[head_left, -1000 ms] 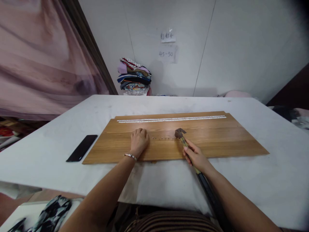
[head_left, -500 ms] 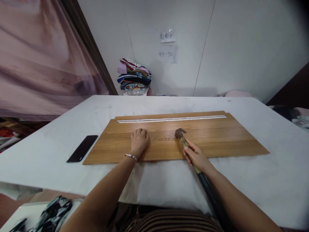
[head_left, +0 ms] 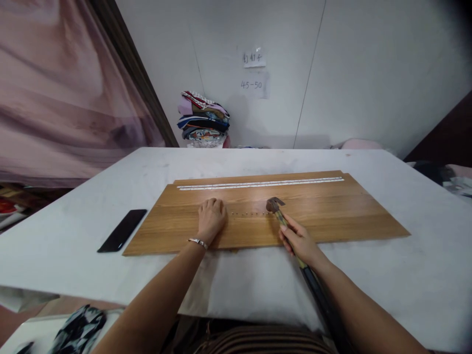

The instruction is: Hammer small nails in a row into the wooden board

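A long wooden board (head_left: 332,214) lies on the white table (head_left: 424,255). My left hand (head_left: 211,218) rests on the board as a loose fist, fingers curled under, with a bracelet at the wrist. My right hand (head_left: 300,241) grips a hammer (head_left: 279,215) high on its handle; the dark head rests on the board at the right end of a short row of small nails (head_left: 249,214). What the left fingers hold, if anything, is hidden. A white strip (head_left: 258,183) runs along the board's far edge.
A black phone (head_left: 122,236) lies on the table left of the board. Folded clothes (head_left: 203,118) are stacked against the white wall behind the table. A pink curtain (head_left: 55,88) hangs at the left. Patterned cloth (head_left: 75,330) sits low at the left.
Both hands and the hammer have held their places. The view has shifted slightly, so everything sits a little lower and to the left.
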A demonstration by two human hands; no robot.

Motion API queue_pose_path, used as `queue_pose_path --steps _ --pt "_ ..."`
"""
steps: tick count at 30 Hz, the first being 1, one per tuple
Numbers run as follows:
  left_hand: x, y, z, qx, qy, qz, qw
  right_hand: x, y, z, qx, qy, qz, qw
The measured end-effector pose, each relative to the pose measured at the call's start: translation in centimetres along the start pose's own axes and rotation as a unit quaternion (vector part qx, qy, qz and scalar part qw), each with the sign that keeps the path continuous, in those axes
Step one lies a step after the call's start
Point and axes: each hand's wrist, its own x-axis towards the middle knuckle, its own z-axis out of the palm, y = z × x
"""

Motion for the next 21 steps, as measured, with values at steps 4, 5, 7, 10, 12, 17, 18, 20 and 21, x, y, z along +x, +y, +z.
queue_pose_path --steps 4,5,7,10,12,17,18,20,21 --pt "0.04 -0.08 0.13 0.006 0.007 0.005 1.0 0.0 0.03 0.01 -0.001 -0.004 -0.005 1.0" --pt "0.05 -0.08 0.14 0.007 0.009 0.005 1.0 -0.01 0.01 0.06 -0.003 -0.005 -0.001 1.0" --pt "0.05 -0.06 0.14 0.008 0.014 0.004 1.0 -0.05 -0.1 0.16 -0.008 -0.005 0.007 1.0" --pt "0.02 -0.04 0.11 0.009 0.018 0.006 1.0 -0.16 -0.32 0.27 -0.01 -0.001 0.007 1.0" --pt "-0.02 -0.03 0.11 0.011 0.018 0.007 1.0 -0.2 -0.39 0.26 -0.006 -0.001 0.001 1.0" --pt "-0.05 0.03 0.04 0.006 0.009 0.001 1.0 -0.12 -0.17 0.14 -0.001 -0.004 0.01 1.0" --pt "-0.05 0.05 0.02 0.005 0.007 0.0 1.0 -0.1 -0.11 0.12 -0.002 -0.005 0.013 1.0" --pt "-0.05 0.06 -0.01 0.004 0.006 0.001 1.0 -0.1 -0.05 0.12 -0.003 -0.006 0.015 1.0" --pt "-0.05 0.06 -0.02 0.003 0.005 0.001 1.0 -0.13 -0.06 0.12 -0.003 -0.006 0.014 1.0"
